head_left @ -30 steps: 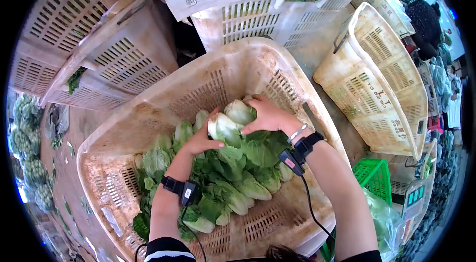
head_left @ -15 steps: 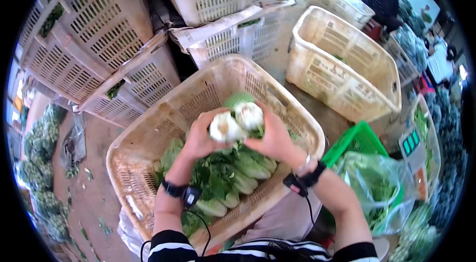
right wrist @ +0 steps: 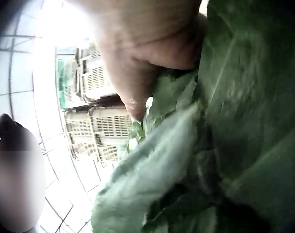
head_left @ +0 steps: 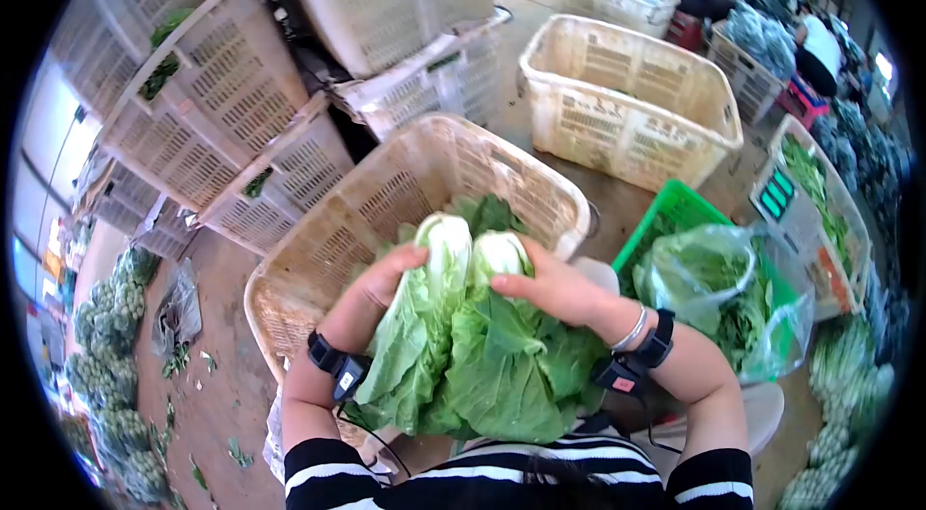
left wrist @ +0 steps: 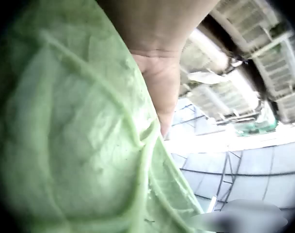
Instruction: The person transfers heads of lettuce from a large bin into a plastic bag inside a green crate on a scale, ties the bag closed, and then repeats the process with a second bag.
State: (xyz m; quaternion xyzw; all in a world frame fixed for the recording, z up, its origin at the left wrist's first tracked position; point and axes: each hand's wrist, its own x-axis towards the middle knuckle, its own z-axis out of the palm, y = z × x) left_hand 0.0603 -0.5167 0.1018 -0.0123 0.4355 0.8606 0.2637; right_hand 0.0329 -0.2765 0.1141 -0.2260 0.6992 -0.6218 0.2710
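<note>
Two heads of Chinese cabbage are held side by side close to the striped shirt, white stalk ends away from the body and green leaves spread toward it. My left hand (head_left: pixel 391 275) grips the left cabbage (head_left: pixel 415 346) along its outer side near the white end. On the other side, my right hand (head_left: pixel 558 288) grips the right cabbage (head_left: pixel 502 375), its thumb lying across the pale stalk. Broad leaves fill much of both wrist views and hide most fingers. Beneath and beyond them stands a dirty cream crate (head_left: pixel 333 206), partly covered by the cabbages.
Stacked slotted crates (head_left: pixel 222 76) rise at the back left. Another cream crate (head_left: pixel 627 114) stands back right. A green basket (head_left: pixel 666 206) with bagged greens sits to the right, near a scale display (head_left: pixel 776 193). Bagged vegetables (head_left: pixel 106 375) line the left floor.
Both hands have brought the two cabbages up out of the crate and back toward the body. Their white ends faced up half a second ago; now the leafy sides show. The head view has shifted.
</note>
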